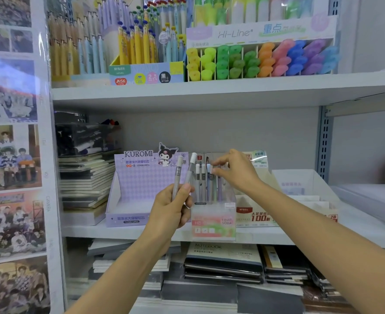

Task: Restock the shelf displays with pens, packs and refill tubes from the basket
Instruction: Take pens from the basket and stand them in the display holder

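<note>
My left hand point(173, 208) grips two grey refill tubes point(183, 172) with pale caps, held upright and fanned apart in front of the middle shelf. Just right of them stands a clear display box point(213, 223) marked Fruit Soda, with several tubes upright inside. Over that box my right hand point(234, 171) pinches the blue cap of one standing tube point(208, 175). The purple Kuromi display box point(139, 189) sits behind my left hand and shows nothing inside. The basket is out of view.
A beige refill-lead box point(255, 215) and a white cardboard tray point(300, 184) stand to the right on the middle shelf point(128, 232). Notebook stacks point(85, 180) sit left. The upper shelf carries pens point(139, 44) and highlighters point(261, 60). More notebooks point(223, 261) lie below.
</note>
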A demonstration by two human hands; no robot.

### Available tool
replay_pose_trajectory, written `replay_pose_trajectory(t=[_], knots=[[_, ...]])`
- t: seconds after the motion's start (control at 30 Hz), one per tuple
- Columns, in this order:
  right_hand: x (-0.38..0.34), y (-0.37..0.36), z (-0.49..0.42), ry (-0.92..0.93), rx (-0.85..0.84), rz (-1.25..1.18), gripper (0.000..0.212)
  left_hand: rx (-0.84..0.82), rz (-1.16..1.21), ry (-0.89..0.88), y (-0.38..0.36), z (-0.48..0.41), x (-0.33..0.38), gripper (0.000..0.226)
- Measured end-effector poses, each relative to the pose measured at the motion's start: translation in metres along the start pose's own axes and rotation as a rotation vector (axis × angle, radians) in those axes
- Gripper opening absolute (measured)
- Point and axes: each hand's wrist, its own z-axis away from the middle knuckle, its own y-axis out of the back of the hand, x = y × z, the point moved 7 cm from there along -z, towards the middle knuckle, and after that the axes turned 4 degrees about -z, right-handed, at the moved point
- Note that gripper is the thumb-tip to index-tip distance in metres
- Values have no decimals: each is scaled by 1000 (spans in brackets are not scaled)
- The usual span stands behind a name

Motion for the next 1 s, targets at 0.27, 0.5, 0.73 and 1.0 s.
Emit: replay_pose_trajectory(t=[0.27,0.5,0.73,1.0], knots=[[-40,20,28,-112,-186,-802,44,-51,-4,-23,-17,8,15,24],[-54,33,42,-56,-257,-963,15,-76,26,11,-28,18,25,30],[-51,46,41,-91,-207,-1096,21,-65,50,49,-30,20,31,27],[-24,77,18,-106,57,-964,21,24,41,118,-13,13,25,17]])
